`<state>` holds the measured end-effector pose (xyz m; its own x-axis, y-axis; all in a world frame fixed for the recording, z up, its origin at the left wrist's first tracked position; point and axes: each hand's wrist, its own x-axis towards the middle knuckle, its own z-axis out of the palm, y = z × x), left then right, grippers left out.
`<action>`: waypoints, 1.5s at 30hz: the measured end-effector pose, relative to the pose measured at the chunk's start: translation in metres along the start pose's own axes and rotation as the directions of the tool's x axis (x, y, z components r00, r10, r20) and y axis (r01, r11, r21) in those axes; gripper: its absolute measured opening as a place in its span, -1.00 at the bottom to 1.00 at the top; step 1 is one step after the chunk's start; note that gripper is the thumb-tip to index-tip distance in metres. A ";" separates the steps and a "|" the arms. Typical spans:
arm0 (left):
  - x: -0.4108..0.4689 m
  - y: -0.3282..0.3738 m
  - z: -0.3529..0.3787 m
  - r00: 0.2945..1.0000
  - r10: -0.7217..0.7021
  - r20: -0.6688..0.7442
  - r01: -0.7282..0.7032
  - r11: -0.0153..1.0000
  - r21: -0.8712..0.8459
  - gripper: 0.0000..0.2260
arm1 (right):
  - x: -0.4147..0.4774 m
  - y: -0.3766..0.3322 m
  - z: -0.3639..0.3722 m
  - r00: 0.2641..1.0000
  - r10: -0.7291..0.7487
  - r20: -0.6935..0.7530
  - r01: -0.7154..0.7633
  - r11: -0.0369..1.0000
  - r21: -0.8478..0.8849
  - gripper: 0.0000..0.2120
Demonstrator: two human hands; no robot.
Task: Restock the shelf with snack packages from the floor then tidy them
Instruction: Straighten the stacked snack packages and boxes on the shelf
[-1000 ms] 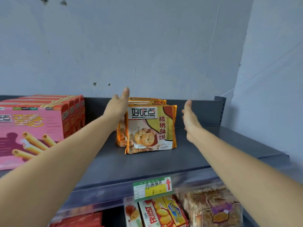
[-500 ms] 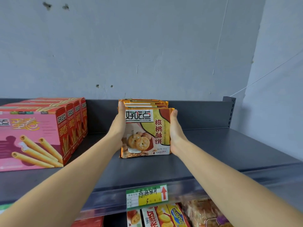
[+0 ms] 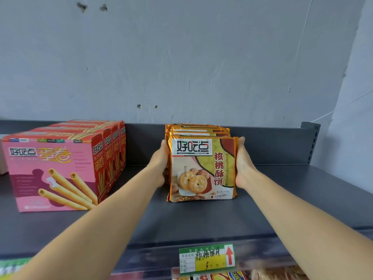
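A row of several orange walnut-cookie packages (image 3: 201, 168) stands upright on the dark grey shelf (image 3: 282, 199), one behind another. My left hand (image 3: 159, 164) presses flat against the row's left side. My right hand (image 3: 243, 164) presses flat against its right side, fingers straight and pointing toward the back. The two palms squeeze the row between them. The fingertips of both hands are partly hidden by the packs.
Several pink-and-red egg-roll boxes (image 3: 58, 170) stand in a row on the shelf's left. A green and yellow price tag (image 3: 207, 259) hangs on the shelf's front edge. More snack packs (image 3: 222, 276) show on the lower shelf. A grey wall (image 3: 181, 57) rises behind.
Both hands closed in from apart onto the sides of the cookie packs, squaring the row. My view has moved closer to the shelf.
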<state>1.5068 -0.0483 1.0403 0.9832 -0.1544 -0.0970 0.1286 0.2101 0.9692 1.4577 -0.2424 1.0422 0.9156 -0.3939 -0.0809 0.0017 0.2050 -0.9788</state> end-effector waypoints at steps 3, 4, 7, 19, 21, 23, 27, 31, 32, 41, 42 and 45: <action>0.003 -0.004 0.006 0.995 -0.018 0.094 0.021 0.999 -0.037 -0.56 | 0.004 0.003 0.002 1.000 -0.001 0.017 0.001 1.000 -0.005 -0.23; 0.005 -0.005 0.007 0.994 -0.018 0.105 0.022 0.999 -0.034 -0.56 | 0.006 0.003 0.002 1.000 -0.009 0.013 0.010 1.000 -0.013 -0.24; 0.010 0.000 0.005 0.995 0.039 0.087 -0.036 0.999 -0.036 -0.55 | 0.013 0.001 -0.004 0.999 -0.032 -0.010 0.032 0.999 -0.009 -0.22; 0.036 0.008 0.007 0.985 0.016 0.170 -0.017 1.000 0.004 -0.63 | 0.044 0.004 -0.006 0.992 0.008 0.125 -0.007 1.000 -0.011 -0.48; 0.034 0.009 0.004 0.984 0.008 0.179 -0.020 0.998 0.064 -0.64 | 0.044 0.003 -0.007 0.992 -0.002 0.123 0.007 0.999 -0.043 -0.44; 0.026 0.008 -0.003 0.984 0.018 0.179 -0.040 0.992 0.123 -0.64 | 0.039 -0.001 -0.008 0.996 -0.014 0.086 0.020 0.997 -0.070 -0.47; 0.016 0.012 -0.017 0.982 0.025 0.188 -0.046 0.993 0.110 -0.49 | 0.024 -0.003 -0.019 0.999 0.007 0.053 -0.005 0.999 -0.036 -0.41; -0.007 0.002 -0.027 0.938 -0.045 0.343 0.022 0.997 0.072 -0.35 | 0.010 0.006 -0.033 0.997 0.077 0.013 -0.077 0.996 0.044 -0.28; -0.017 0.000 -0.024 0.924 -0.055 0.379 0.036 0.998 0.056 -0.34 | 0.006 0.009 -0.032 0.996 0.086 0.012 -0.086 0.995 0.058 -0.28; -0.035 -0.008 -0.003 0.957 -0.028 0.289 0.045 0.998 -0.052 -0.38 | -0.021 0.018 -0.001 0.999 0.044 -0.018 -0.044 0.999 -0.023 -0.43; -0.036 -0.007 -0.004 0.956 -0.021 0.294 0.036 0.998 -0.047 -0.39 | -0.024 0.016 -0.001 0.999 0.038 -0.014 -0.038 0.998 -0.047 -0.44; -0.035 -0.002 -0.007 0.978 0.029 0.205 -0.038 0.998 0.042 -0.46 | -0.036 0.009 -0.003 0.999 -0.001 -0.052 -0.007 0.986 -0.169 -0.50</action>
<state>1.4729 -0.0370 1.0401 0.9391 -0.3430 -0.0205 0.0853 0.1750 0.9809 1.4235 -0.2292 1.0355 0.8936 -0.4398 -0.0892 -0.0731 0.0536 -0.9959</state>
